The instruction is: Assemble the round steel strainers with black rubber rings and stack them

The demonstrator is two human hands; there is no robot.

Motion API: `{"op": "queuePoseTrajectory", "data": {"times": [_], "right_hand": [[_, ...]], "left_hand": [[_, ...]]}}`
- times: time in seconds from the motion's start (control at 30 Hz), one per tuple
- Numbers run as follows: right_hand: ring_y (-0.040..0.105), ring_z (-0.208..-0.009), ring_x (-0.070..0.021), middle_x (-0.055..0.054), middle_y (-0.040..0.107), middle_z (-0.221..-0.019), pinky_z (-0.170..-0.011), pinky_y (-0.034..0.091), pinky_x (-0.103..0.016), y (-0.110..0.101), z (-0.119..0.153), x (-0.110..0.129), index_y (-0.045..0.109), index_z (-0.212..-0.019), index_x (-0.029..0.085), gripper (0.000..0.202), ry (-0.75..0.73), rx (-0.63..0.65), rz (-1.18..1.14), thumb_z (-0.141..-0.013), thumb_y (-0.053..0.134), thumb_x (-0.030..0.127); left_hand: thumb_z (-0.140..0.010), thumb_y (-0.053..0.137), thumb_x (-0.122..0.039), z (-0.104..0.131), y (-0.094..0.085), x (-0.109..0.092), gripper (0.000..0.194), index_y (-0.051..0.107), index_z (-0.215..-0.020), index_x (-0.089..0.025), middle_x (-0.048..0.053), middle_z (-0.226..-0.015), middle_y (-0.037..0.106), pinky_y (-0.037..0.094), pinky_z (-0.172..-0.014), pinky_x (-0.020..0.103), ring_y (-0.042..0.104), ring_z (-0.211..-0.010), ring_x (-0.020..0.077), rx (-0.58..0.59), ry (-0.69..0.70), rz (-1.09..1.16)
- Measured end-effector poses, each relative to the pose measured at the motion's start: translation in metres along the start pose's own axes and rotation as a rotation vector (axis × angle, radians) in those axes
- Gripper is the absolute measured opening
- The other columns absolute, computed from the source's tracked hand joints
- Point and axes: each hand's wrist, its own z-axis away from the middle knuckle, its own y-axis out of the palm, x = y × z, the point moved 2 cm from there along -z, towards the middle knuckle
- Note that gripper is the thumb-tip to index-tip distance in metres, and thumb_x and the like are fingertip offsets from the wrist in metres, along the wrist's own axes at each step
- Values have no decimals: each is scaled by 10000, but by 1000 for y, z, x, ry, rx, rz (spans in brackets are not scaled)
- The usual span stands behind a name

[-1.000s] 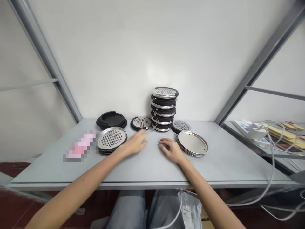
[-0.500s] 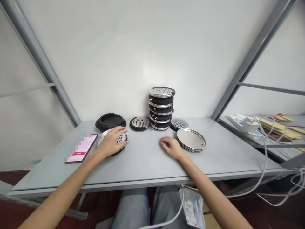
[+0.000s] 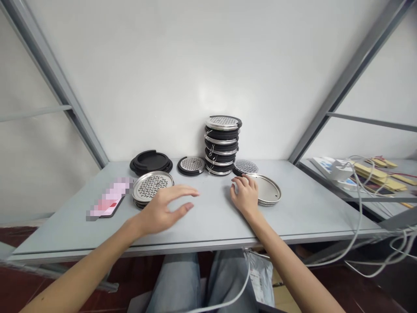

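Note:
My left hand (image 3: 169,208) is held over the front of the table with thumb and fingers apart and nothing between them. Just behind its wrist sits a short stack of round metal grater discs (image 3: 153,186) with patterned slots. My right hand (image 3: 245,193) is at the left rim of a stack of round metal plates (image 3: 269,189) and hides part of it. Its fingers are loosely curved and slightly apart, with nothing seen in them; whether they touch the rim I cannot tell. Between the hands, farther back, a black-rimmed grater disc (image 3: 191,165) lies flat.
A tall stack of black and metal discs with wire clips (image 3: 222,145) stands near the wall. Black round rings (image 3: 151,161) lie at the back left, a clear patterned disc (image 3: 246,166) at the back right. A phone (image 3: 112,198) lies left; white cables (image 3: 360,204) hang right.
My left hand has come off the grater discs, moving right and toward me, and its fingers have opened. My right hand has moved right to the metal plates.

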Motion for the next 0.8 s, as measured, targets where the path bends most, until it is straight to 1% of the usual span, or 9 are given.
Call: {"op": "queuePoseTrajectory", "data": {"times": [0.07, 0.13, 0.2, 0.27, 0.33, 0.4, 0.47, 0.57, 0.8], "right_hand": [[488, -1167, -344, -140, 669, -1096, -980, 355, -505, 1, 1, -2, 641, -1080, 160, 282, 40, 7, 111, -833, 511, 201], [550, -1061, -332, -161, 673, -1076, -910, 396, -470, 1, 2, -5, 614, -1121, 129, 320, 104, 41, 184, -832, 498, 205], [599, -935, -305, -170, 685, -1037, -814, 426, -420, 3, 3, -9, 602, -1136, 113, 332, 155, 96, 223, -843, 464, 187], [622, -845, -280, -168, 701, -968, -733, 427, -375, 3, 4, -12, 603, -1136, 115, 336, 178, 129, 233, -852, 430, 158], [628, -773, -262, -155, 708, -857, -689, 416, -353, 2, 5, -15, 618, -1114, 125, 325, 197, 117, 239, -857, 422, 155], [626, -722, -251, -138, 702, -765, -703, 408, -355, 0, 5, -17, 642, -1073, 135, 300, 215, 89, 252, -859, 436, 175], [626, -712, -243, -126, 701, -735, -767, 399, -374, -2, 4, -19, 665, -1028, 141, 278, 223, 65, 255, -853, 454, 190], [621, -728, -230, -105, 707, -734, -833, 376, -388, -6, 3, -20, 682, -994, 157, 266, 249, 16, 223, -835, 473, 202], [627, -760, -255, -79, 725, -801, -750, 421, -373, -19, 1, -33, 701, -950, 183, 256, 475, -164, 81, -797, 549, 319]], "left_hand": [[-934, 508, -288, -3, 6, -27, 282, 625, -1187, -244, 29, -1164, 684, 500, -981, 344, 622, -1104, 191, 65, 101, 54], [-948, 483, -256, -6, 22, -32, 281, 621, -1192, -232, 30, -1172, 680, 490, -986, 325, 618, -1102, 180, 143, 134, 51], [-952, 471, -247, -10, 44, -12, 265, 635, -1157, -213, 41, -1145, 689, 486, -978, 333, 626, -1076, 184, 154, 93, 37], [-945, 480, -244, -15, 69, 21, 252, 647, -1128, -197, 58, -1125, 691, 495, -955, 349, 637, -1039, 195, 163, 25, 31], [-944, 471, -232, -21, 90, 53, 244, 661, -1090, -186, 68, -1103, 691, 499, -940, 352, 640, -1013, 196, 138, -33, 21], [-944, 458, -221, -25, 103, 75, 245, 671, -1058, -177, 74, -1073, 693, 501, -929, 352, 638, -996, 195, 93, -48, 1], [-936, 466, -217, -26, 108, 85, 237, 679, -1032, -178, 77, -1049, 695, 499, -931, 363, 632, -994, 199, 86, -22, -26], [-915, 498, -216, -22, 106, 88, 216, 680, -1029, -187, 76, -1050, 693, 499, -935, 372, 628, -999, 204, 82, 4, -40], [-893, 525, -201, -21, 98, 90, 181, 680, -984, -174, 65, -997, 692, 512, -897, 324, 642, -939, 187, -18, -25, 12]]}}
